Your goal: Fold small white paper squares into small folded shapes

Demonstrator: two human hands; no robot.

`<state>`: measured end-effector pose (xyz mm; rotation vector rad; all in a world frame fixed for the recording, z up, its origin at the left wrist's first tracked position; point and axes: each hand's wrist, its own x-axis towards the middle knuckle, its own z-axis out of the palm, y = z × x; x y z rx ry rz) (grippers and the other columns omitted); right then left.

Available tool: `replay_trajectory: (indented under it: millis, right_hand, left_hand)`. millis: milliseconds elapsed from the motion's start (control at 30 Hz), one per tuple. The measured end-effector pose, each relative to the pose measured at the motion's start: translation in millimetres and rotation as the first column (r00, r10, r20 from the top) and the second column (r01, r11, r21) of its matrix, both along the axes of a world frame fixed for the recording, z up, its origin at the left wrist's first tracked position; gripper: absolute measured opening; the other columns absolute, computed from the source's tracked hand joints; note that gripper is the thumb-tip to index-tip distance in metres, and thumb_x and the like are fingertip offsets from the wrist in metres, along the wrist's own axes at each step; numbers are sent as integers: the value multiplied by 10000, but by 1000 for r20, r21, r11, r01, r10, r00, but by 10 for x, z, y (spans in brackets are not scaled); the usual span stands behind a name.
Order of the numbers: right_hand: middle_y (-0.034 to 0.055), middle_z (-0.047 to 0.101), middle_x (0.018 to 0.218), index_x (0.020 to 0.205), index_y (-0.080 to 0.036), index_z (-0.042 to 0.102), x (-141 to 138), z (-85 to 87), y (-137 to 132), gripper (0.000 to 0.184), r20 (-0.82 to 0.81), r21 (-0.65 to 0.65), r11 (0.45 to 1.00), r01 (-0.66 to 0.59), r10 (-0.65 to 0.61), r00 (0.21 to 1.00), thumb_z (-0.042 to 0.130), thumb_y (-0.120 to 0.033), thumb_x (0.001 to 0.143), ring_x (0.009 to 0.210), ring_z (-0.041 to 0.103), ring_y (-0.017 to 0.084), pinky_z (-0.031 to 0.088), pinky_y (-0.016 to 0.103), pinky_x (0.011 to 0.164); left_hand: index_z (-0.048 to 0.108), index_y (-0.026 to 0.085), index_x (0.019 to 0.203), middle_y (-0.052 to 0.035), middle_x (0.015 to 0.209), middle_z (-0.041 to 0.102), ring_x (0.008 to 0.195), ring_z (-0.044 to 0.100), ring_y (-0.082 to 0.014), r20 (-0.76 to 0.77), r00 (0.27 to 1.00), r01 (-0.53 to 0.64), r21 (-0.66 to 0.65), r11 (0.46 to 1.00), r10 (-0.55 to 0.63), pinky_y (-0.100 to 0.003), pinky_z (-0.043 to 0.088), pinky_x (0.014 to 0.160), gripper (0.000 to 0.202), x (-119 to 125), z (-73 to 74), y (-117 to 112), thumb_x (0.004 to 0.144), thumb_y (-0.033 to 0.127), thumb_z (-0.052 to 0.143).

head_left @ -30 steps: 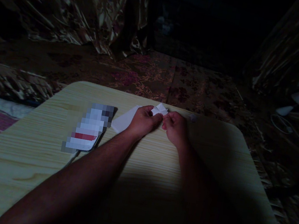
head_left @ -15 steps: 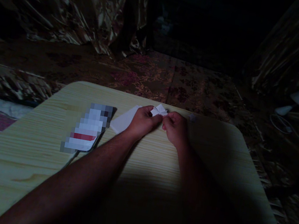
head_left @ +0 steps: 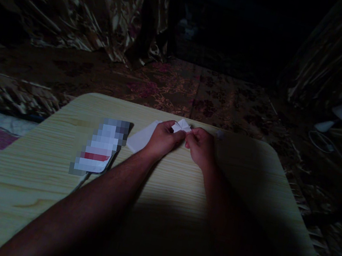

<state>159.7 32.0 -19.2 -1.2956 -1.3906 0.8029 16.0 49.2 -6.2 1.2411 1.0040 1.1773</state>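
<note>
Small white folded-paper piece [head_left: 182, 125], nearly unmoved this past second, hence still in work: fingers of left hand [head_left: 165, 139] pinch it, right hand [head_left: 200, 147] apparently likewise.

The paper [head_left: 182, 124] is white, small and folded into a compact shape, roughly a diamond, with crease lines or flap edges meeting near its middle. It sits between the left hand [head_left: 165, 139] and the right hand [head_left: 200, 146], one corner pointing forward beyond the grip. Its left side runs in against the left fingers, its near edge is hidden behind the left thumb, and its right corner meets the right fingertips
</note>
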Motion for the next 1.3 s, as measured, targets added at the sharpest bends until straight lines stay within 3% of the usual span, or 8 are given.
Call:
replay_trajectory:
  millis: [933,1300]
  right_hand:
    - [-26,625,563,749,-215,604,-17,26,-14,133,0,-18,1000,7,-7,1000,606,-329,818,532,587,137,426,252,542]
    - [-20,625,564,736,-214,607,-17,59,-35,176,4,-6,1000,-13,13,1000,609,-361,833,528,579,137,416,251,533]
  left_hand:
    - [640,157,743,12,603,600,508,464,-97,21,999,26,17,1000,-26,-249,322,492,245,-5,-37,27,702,345,792]
    - [645,147,709,11,582,594,490,464,-88,137,990,43,-27,999,-39,-245,313,487,251,9,-55,35,654,301,835]
